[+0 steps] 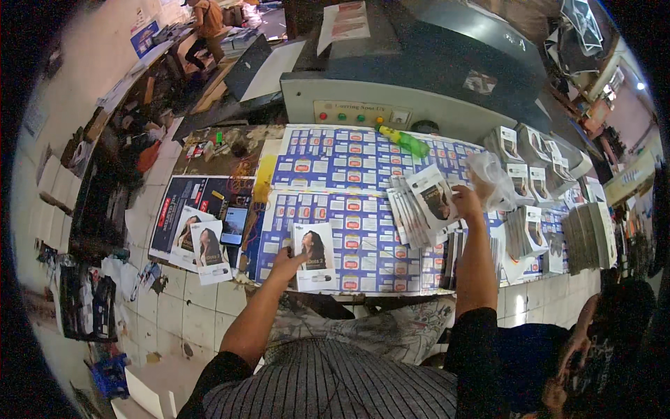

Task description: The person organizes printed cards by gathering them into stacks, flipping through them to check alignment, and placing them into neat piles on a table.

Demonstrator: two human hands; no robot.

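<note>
I have the left hand [286,265], grip loosely closed, on the near card stack [321,281], probably steadying it; the right hand [467,202] pinches a card [426,195] by its edge over the fanned pile [402,213] farther right.

Both hands [469,202] touch white cards [431,199] over blue-patterned sheets [366,241].

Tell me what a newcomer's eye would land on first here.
Probably the blue-and-white printed sheets covering much of the table, with a bright green bottle lying near their far edge. Next come the two hands: the left hand touches a white stack at the near edge, while the right hand holds a white card over a fanned pile right of centre.
</note>
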